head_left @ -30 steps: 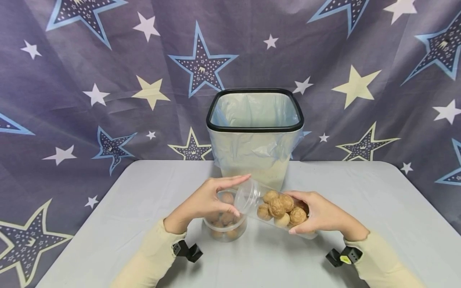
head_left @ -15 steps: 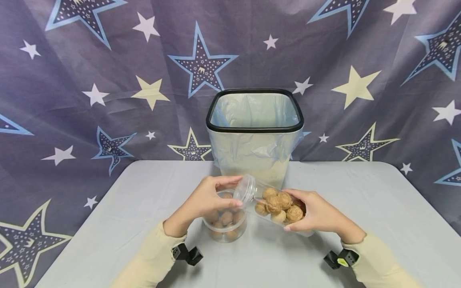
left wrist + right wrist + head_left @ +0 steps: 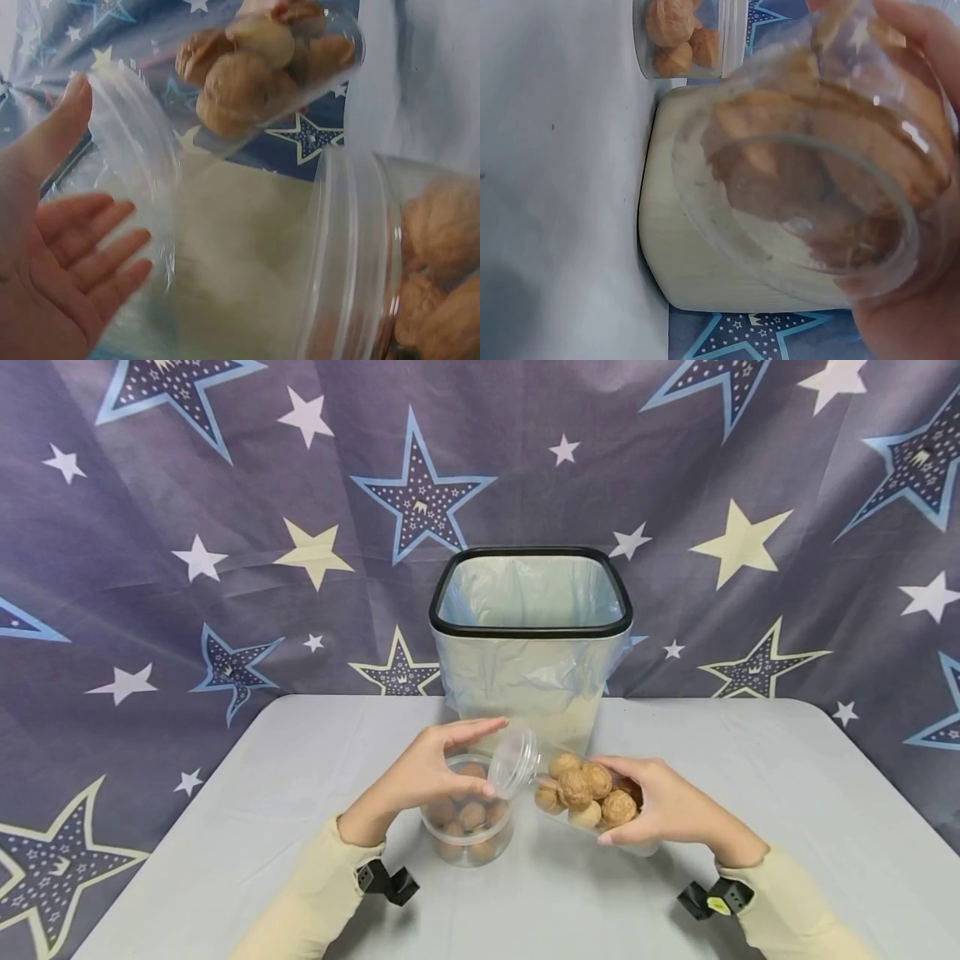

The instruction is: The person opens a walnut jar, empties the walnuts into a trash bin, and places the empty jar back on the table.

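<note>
The relation to watch is the one between your left hand (image 3: 431,768) and the rim (image 3: 513,764) of the jar (image 3: 543,770): the rim lies just to the right of that hand, between its thumb and fingers in the head view. The left hand is spread in a wide C and pinches nothing; you cannot tell whether the thumb tip touches the rim, nor whether a lid is on. Your right hand (image 3: 667,806) is the nearer, gripping the jar round its base half, thumb on your side, fingers over the far side. The jar is in front of you over the tabletop (image 3: 555,910), tilted, its long axis running slantwise from the base at near right to the rim, which points left and away from you, seemingly a little up. Walnuts (image 3: 575,789) fill the base end, leaving the neck bare. The other jar (image 3: 472,856), with nuts in it, stands upright just below your left hand, and the bin (image 3: 558,720) stands behind both jars
</note>
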Demonstrator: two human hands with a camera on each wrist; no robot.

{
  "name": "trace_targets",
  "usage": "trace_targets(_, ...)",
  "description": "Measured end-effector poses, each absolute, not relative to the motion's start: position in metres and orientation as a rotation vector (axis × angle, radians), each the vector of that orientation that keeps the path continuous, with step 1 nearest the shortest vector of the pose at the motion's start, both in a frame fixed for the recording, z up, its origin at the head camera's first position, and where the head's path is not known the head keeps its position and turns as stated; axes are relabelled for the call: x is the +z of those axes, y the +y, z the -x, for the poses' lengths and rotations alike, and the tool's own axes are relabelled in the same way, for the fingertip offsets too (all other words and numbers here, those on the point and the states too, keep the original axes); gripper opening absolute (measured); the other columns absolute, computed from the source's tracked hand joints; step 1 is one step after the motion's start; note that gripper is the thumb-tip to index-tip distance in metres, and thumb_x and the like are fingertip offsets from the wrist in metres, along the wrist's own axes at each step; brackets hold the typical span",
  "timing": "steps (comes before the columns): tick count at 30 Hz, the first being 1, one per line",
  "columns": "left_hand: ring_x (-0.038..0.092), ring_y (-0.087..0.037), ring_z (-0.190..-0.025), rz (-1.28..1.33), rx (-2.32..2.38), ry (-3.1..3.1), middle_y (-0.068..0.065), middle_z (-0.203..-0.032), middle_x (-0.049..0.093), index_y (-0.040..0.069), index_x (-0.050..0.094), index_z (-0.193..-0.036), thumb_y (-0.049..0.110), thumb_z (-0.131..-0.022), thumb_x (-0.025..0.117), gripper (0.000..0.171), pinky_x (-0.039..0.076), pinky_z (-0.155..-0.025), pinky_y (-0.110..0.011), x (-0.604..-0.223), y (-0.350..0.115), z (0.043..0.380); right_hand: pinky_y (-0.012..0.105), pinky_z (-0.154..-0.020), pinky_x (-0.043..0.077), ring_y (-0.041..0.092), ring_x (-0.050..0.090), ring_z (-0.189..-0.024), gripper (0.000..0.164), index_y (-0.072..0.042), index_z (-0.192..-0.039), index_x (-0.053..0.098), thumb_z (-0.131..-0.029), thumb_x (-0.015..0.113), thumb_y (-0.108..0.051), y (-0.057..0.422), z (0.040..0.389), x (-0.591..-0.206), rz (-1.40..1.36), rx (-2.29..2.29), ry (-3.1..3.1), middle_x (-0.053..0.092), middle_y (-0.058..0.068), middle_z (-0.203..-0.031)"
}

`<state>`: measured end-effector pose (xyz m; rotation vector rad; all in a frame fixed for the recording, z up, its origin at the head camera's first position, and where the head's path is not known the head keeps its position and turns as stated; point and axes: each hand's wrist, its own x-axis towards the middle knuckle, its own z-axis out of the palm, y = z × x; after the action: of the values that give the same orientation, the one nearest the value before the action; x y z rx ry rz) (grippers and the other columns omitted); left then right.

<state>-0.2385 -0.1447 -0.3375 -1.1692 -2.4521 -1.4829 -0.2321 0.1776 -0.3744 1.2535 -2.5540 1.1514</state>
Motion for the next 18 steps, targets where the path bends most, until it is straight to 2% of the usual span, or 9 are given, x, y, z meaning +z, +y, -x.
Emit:
trace_targets(5, 0.046, -0.021, -0.128, 1.431, -1.31, -2.293, -0.006, -0.139, 0.05, 0.006, 0.049, -0.137, 0.018, -0.06, 0.087, 0.086, 0.035, -0.107, -0.034, -0.3371, -0.1459, 0.2412, 0.023, -0.083, 0.05, 0.005, 0.061, -0.092, 0.072, -0.006, -0.125, 0.057, -0.063, 0.086, -0.028, 0.1794, 0.2334, -0.3748, -1.395, 1.182, -2.54, 0.067, -0.003, -0.107)
trace_targets(10, 0.042, -0.025, -0.132, 1.651, -1.291, -2.164, -0.011, -0.142, 0.045, 0.001, 0.045, -0.138, 0.013, -0.057, 0.088, 0.093, 0.033, -0.109, -0.037, -0.3366, -0.1468, 0.2418, 0.022, -0.083, 0.05, 0.005, 0.061, -0.093, 0.072, -0.003, -0.125, 0.056, -0.065, 0.086, -0.026, 0.1814, 0.2343, -0.375, -1.493, 1.217, -2.517, 0.066, -0.002, -0.109)
trace_targets(14, 0.036, -0.028, -0.135, 1.797, -1.269, -2.103, -0.014, -0.146, 0.04, -0.001, 0.04, -0.141, 0.007, -0.058, 0.086, 0.095, 0.03, -0.11, -0.04, -0.3378, -0.1457, 0.2426, 0.022, -0.083, 0.05, 0.006, 0.062, -0.093, 0.071, -0.003, -0.126, 0.055, -0.066, 0.085, -0.026, 0.1823, 0.234, -0.3751, -1.535, 1.257, -2.523, 0.066, -0.003, -0.109)
trace_targets(18, 0.032, -0.03, -0.137, 1.894, -1.247, -2.077, -0.015, -0.148, 0.035, 0.0, 0.035, -0.143, 0.005, -0.065, 0.083, 0.092, 0.027, -0.111, -0.041, -0.3389, -0.1447, 0.2431, 0.022, -0.084, 0.05, 0.007, 0.062, -0.094, 0.072, -0.004, -0.128, 0.053, -0.068, 0.084, -0.026, 0.1825, 0.2344, -0.3754, -1.555, 1.262, -2.535, 0.066, -0.004, -0.11)
